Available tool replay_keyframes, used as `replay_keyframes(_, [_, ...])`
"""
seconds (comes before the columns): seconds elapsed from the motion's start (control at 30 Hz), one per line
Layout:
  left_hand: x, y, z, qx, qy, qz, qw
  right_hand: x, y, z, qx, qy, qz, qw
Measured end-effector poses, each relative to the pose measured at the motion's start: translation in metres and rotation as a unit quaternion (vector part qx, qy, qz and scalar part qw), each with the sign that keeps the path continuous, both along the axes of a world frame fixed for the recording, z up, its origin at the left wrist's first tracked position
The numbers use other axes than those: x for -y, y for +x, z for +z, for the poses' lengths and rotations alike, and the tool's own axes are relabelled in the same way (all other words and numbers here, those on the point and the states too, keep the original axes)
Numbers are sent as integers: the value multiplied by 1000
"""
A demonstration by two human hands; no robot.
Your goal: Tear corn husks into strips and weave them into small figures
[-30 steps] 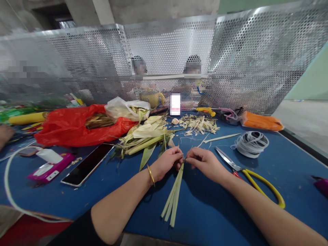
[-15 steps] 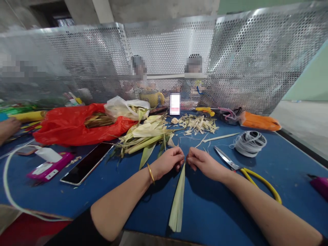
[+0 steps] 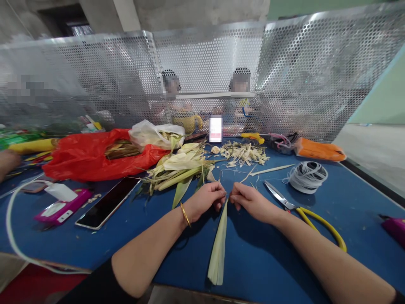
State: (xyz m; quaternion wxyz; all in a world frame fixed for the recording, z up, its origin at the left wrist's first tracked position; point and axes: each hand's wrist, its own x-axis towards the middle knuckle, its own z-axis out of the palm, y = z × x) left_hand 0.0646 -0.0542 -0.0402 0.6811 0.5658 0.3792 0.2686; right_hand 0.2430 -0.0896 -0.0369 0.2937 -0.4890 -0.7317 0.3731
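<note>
While both hands meet mid-table, a pale husk strip [image 3: 219,249] runs from the fingertips toward the near edge of the blue table [image 3: 268,261], narrow at its far tip, wider at its near end. L hand [image 3: 209,199], w/ a gold bangle [image 3: 185,214] on the wrist, has a narrow grip, thumb & fingers pinched at the strip's far tip. R hand [image 3: 249,200] is just beside it, fingers curled, grip narrow too; can't tell if it has hold of the tip as well, since the fingers hide it.

To the right of R hand: scissors [image 3: 288,205] w/ yellow handles, partly behind the forearm, blades pointing far left. Farther right, a ball of whitish twine [image 3: 308,177]; beyond it, an orange packet [image 3: 321,150]. Far of the hands, a heap of husk scraps [image 3: 245,153]; a bigger husk pile [image 3: 180,166] is far left of them, touching a red plastic bag [image 3: 79,158]. Nearer on the left, a dark-screened phone [image 3: 107,203] & a purple power strip [image 3: 63,210] w/ a white plug in. Another person's hand [image 3: 9,162] shows at the far-left edge, blurred. Perforated metal screen [image 3: 209,55] stands along the far side.
</note>
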Motion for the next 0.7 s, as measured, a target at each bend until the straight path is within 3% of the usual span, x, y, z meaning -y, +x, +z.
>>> replay_keyframes(0.1, [-1,-3,2,29,-82,13,996,-4,2,-3,-31,1,-11,999])
replay_keyframes(0.23, [-2,-5,5,45,-125,33,991,-7,5,-6,-54,-11,-16,998])
replay_keyframes(0.47, [-1,-2,3,42,-132,77,987,-5,4,-3,-40,-12,-31,999])
replay_keyframes(0.7, [5,2,4,34,-92,88,991,-5,2,-3,-60,-28,-17,998])
